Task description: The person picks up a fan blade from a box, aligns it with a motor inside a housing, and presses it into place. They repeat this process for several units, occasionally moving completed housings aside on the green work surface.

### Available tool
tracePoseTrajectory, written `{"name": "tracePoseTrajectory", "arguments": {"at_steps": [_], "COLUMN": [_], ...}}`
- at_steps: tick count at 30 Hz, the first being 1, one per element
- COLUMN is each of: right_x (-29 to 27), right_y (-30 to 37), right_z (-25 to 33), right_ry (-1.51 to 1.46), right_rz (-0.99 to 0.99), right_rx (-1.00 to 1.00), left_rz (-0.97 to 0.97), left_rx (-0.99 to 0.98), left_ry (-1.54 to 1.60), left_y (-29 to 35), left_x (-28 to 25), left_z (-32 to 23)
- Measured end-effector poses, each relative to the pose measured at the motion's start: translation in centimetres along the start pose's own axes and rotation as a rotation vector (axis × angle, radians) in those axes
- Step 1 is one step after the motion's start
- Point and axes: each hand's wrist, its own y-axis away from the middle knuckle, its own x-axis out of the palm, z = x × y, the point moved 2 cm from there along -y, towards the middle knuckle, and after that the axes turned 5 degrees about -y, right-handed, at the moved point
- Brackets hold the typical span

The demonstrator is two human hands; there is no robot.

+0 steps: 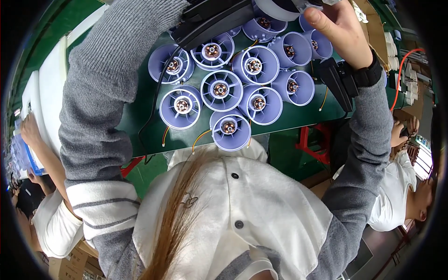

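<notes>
My right hand (pixel 343 35) is at the top right with its thumb stretched out. Its other fingers run past the top edge, so I cannot tell whether they grip anything. Next to the thumb sits a clear plastic piece (pixel 311 4), partly cut off. Beside that is a rounded, pale grey part (pixel 276 10). My left forearm reaches up to the top, where a black strapped device (pixel 212 23) covers the wrist; the left hand does not show. Below both arms stand several lilac cylindrical fan housings (pixel 182 107), each with a copper-wound motor core (pixel 220 89) at its centre.
The housings crowd together on a green table (pixel 140 135). Thin yellow-and-red wires (pixel 201 135) trail from some, and a black cable (pixel 151 114) hangs over the front edge. A red stool (pixel 316 144) stands below. People work on the left (pixel 53 219) and right (pixel 394 186).
</notes>
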Motion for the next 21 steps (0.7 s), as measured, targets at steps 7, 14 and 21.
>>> {"name": "tracePoseTrajectory", "arguments": {"at_steps": [7,14,21], "right_x": [-0.6,0.9,6.1], "right_y": [0.6,-0.3,-0.9], "right_z": [0.0,0.8,6.2], "right_ry": [-0.002,0.299,0.839], "right_rz": [0.035,-0.147,-0.474], "right_rx": [-0.044,0.046,0.576], "left_rz": [0.001,0.070,0.088], "left_rx": [-0.126,0.046,0.151], "left_ry": [-0.055,-0.006,-0.063], "left_y": [-1.6,-1.2,-1.9], "left_x": [0.0,1.3,1.2], "left_z": [1.9,-0.4,-1.8]}}
